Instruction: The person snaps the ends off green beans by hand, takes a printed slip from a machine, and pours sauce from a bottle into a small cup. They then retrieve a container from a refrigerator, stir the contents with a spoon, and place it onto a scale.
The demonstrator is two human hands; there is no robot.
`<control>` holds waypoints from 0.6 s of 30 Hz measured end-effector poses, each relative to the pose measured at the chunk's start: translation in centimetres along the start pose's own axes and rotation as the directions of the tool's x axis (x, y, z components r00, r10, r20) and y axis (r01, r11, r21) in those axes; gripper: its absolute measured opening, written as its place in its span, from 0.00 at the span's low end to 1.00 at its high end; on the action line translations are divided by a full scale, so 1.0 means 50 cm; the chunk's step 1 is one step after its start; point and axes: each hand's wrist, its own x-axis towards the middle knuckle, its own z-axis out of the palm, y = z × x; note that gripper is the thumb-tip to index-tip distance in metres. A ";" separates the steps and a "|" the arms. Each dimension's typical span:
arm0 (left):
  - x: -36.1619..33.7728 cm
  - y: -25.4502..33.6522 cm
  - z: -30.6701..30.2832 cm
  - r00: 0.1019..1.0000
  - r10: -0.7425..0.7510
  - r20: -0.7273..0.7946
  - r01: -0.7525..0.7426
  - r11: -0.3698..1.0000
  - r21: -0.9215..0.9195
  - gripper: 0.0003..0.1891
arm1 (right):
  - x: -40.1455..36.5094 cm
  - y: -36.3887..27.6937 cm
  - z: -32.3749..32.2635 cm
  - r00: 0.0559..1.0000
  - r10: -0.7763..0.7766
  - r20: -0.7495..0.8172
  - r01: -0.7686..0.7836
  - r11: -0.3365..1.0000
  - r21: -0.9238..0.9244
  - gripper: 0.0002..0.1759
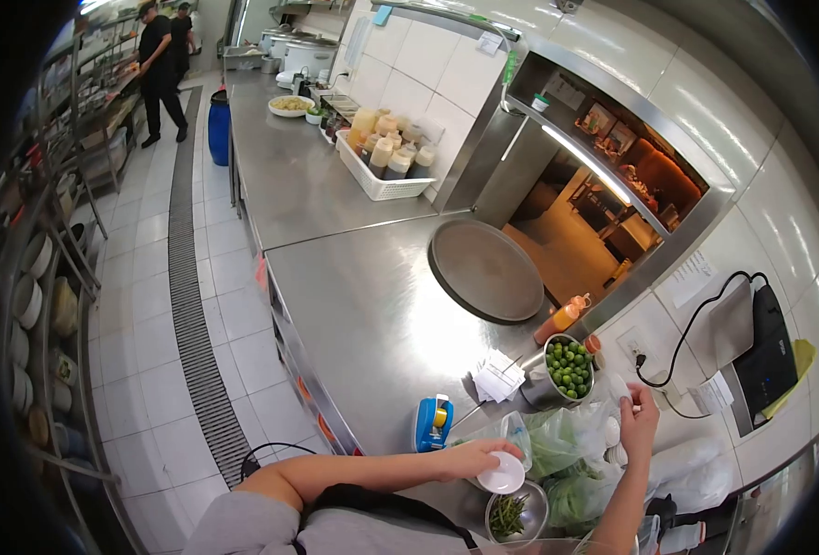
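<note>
My left hand (482, 457) grips the rim of a small white dish (502, 475), held over the edge of a metal bowl (532, 507) with green beans or similar thin green pods (508, 514) inside. My right hand (641, 413) reaches toward the wall side, its fingertips closed near a whitish item (617, 387) that I cannot make out. Below that hand stand small white stacked pieces (615, 442). Between my arms lie clear plastic bags of green leaves (558, 439). A metal container of small green limes (569, 368) is just beyond them.
On the steel counter (335, 305) are a round dark tray (486, 270), a blue tape dispenser (434, 424), paper slips (497, 376) and an orange sauce bottle (562, 319). Farther off is a white basket of bottles (386, 166). A black printer (769, 356) hangs at right. Two people (158, 69) stand far left.
</note>
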 end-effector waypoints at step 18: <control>-0.330 0.106 -0.294 0.847 0.128 -0.515 -0.264 0.944 -0.200 0.28 | -0.052 -0.495 0.373 0.505 -0.757 0.415 0.746 0.625 0.230 0.10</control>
